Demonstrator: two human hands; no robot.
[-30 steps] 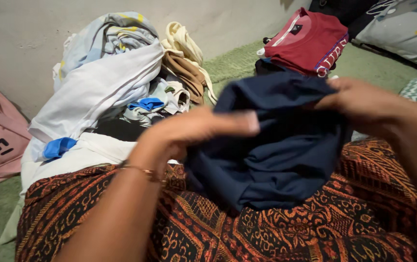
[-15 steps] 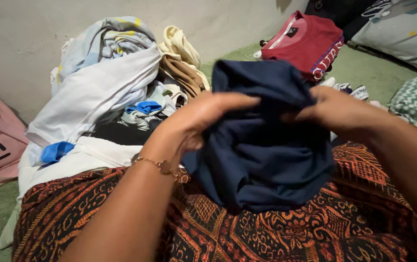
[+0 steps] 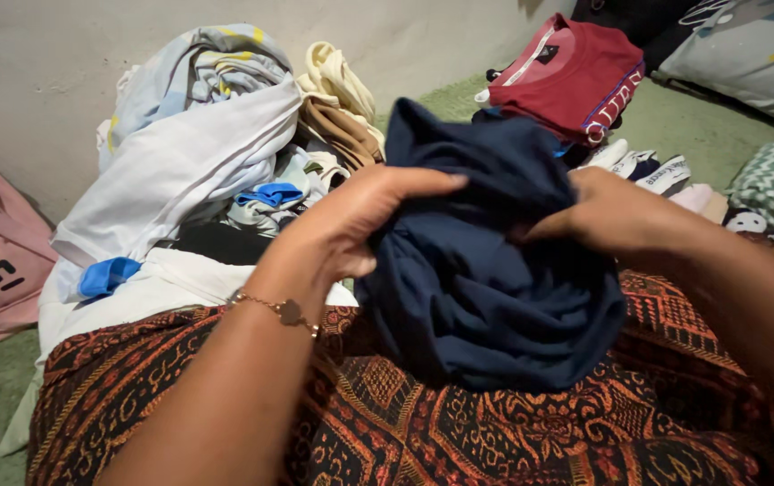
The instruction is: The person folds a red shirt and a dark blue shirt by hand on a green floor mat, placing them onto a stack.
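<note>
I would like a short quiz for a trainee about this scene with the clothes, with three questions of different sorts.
1. True or false: both hands grip the navy garment.
2. Which wrist wears the gold bracelet? A) left B) right
3. Fill in: the folded top beyond the hands is ____ in colour.

Key:
1. True: the left hand and the right hand both hold it over the patterned cloth.
2. A
3. red
</note>
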